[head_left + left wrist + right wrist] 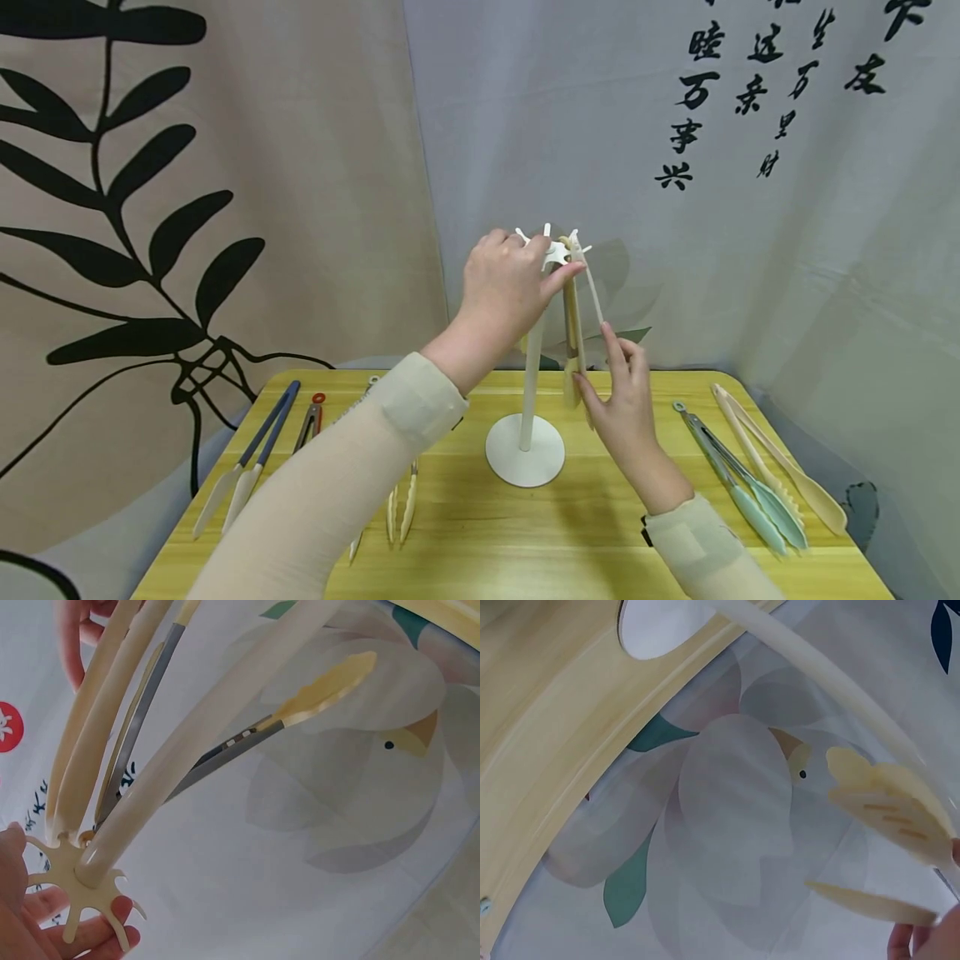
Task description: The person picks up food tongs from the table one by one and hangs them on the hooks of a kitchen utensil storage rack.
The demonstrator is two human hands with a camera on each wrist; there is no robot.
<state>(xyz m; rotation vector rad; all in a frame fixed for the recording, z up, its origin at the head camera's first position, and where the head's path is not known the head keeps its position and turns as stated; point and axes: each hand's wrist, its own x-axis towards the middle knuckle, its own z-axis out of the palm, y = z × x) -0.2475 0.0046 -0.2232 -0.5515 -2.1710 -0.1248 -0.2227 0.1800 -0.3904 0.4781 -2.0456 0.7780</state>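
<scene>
Tongs (96, 739) sit pinched between right thumb (590, 396) and fingers (617, 354); left fingers (90, 932) grip the stand's hooked top (64, 874).

Shining bright and even in head view, falling softly, seemingly from above; laying diffuse shadows across wooden table (540, 542). Showing dimmer and greyer in both wrist views. Gleaming faintly along white pole (195, 742). Bowing table edge (615, 742) through right-wrist lens distortion; blurring pale utensil head (889, 814) slightly.
</scene>
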